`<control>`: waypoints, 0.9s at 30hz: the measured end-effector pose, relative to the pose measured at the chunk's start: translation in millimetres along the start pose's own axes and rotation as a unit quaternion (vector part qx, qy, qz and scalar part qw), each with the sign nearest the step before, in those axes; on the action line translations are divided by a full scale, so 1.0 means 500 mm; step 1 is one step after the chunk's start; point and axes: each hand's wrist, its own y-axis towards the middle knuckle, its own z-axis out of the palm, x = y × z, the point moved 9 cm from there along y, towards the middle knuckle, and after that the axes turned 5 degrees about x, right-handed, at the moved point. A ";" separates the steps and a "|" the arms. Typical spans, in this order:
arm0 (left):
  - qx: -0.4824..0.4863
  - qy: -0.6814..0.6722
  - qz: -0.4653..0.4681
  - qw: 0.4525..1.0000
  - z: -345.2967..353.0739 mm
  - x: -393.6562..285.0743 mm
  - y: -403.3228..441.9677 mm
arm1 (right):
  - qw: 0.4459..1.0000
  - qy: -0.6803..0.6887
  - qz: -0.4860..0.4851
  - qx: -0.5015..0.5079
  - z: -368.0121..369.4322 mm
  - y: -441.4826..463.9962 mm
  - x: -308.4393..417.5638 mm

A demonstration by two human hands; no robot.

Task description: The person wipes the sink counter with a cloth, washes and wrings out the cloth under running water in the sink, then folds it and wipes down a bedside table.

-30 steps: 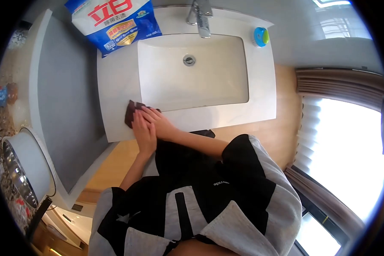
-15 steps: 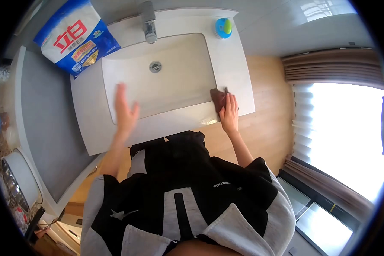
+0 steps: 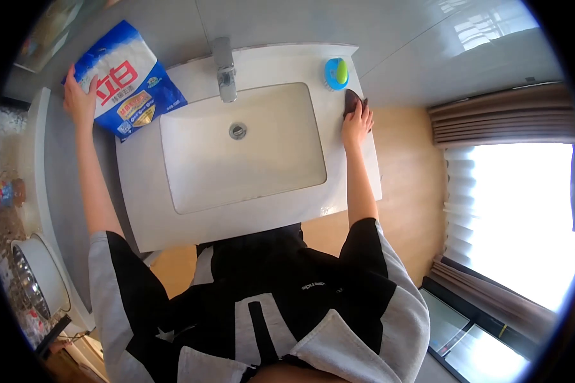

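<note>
At the upper left, my left hand (image 3: 81, 101) grips the left edge of a blue and white bag (image 3: 122, 86), its thumb over the front. The bag's lower part is over the counter's left back corner. My right hand (image 3: 357, 127) is on the right side of the white counter (image 3: 346, 167), its fingers pressed on a dark brown cloth (image 3: 351, 102). Just behind that cloth stands a blue brush with a green top (image 3: 336, 73). Between my hands lies the white sink basin (image 3: 262, 159).
A chrome faucet (image 3: 224, 71) rises at the back of the basin. Grey tiled wall (image 3: 287, 22) runs behind the counter. At the far left a shelf holds a round white and metal pot (image 3: 46, 271). Brown curtains (image 3: 505, 118) hang at the right.
My left hand has gone from above the basin to the bag and taken hold of its edge. My right hand has slid the cloth along the counter's right side towards the brush.
</note>
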 end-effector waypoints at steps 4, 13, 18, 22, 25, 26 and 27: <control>0.095 -0.027 -0.001 0.995 0.105 0.076 -0.012 | 1.000 0.003 -0.005 -0.003 0.030 0.085 0.013; 0.011 0.120 0.011 0.993 0.045 0.008 -0.008 | 0.991 -0.019 -0.044 0.121 0.118 0.261 0.051; 0.077 0.143 0.013 0.987 0.027 -0.002 0.025 | 0.969 -0.017 -0.213 0.123 0.117 0.296 0.103; 0.058 0.141 0.004 0.988 0.013 0.018 0.040 | 0.943 -0.050 -0.312 0.107 0.077 0.254 0.171; -0.005 0.186 0.022 0.982 -0.009 -0.006 0.051 | 0.938 0.044 -0.329 0.098 0.093 0.257 0.167; 0.005 0.190 0.031 0.981 -0.012 -0.008 0.058 | 0.937 0.092 -0.323 0.100 0.107 0.260 0.156; 0.016 0.195 0.039 0.980 -0.015 -0.008 0.059 | 0.943 0.095 -0.309 0.079 0.100 0.258 0.148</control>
